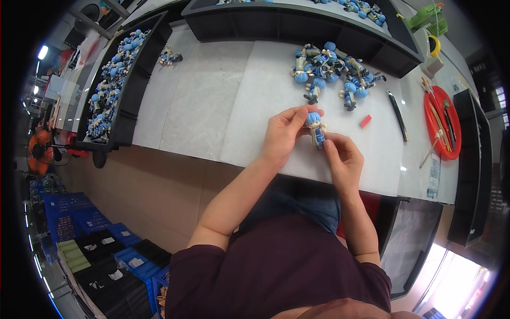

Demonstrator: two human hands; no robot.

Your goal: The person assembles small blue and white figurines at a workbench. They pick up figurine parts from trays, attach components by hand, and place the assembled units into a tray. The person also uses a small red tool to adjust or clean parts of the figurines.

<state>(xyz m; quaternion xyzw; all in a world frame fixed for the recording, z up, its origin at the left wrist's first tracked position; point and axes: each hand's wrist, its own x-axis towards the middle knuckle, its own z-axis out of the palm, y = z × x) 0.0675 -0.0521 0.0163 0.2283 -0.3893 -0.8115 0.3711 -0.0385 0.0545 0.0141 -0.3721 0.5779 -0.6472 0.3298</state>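
Between my two hands, above the front part of the white table, is a small blue-haired figurine [316,130] with a blue and pale body. My left hand [284,130] pinches it near the head with thumb and fingers. Lower down, my right hand [344,158] grips it by the legs, fingers curled. Just beyond my hands lies a loose pile of similar figurines [332,66]. To the right of the held one are a small red block [365,121] and a black pen-like tool [397,116].
A black tray [135,80] full of figurines stands at the left, with one figurine [169,56] beside it. Another black tray [297,26] spans the back. At the right are a red dish [433,114] with brushes, a tape dispenser [430,56] and a green fan [427,21].
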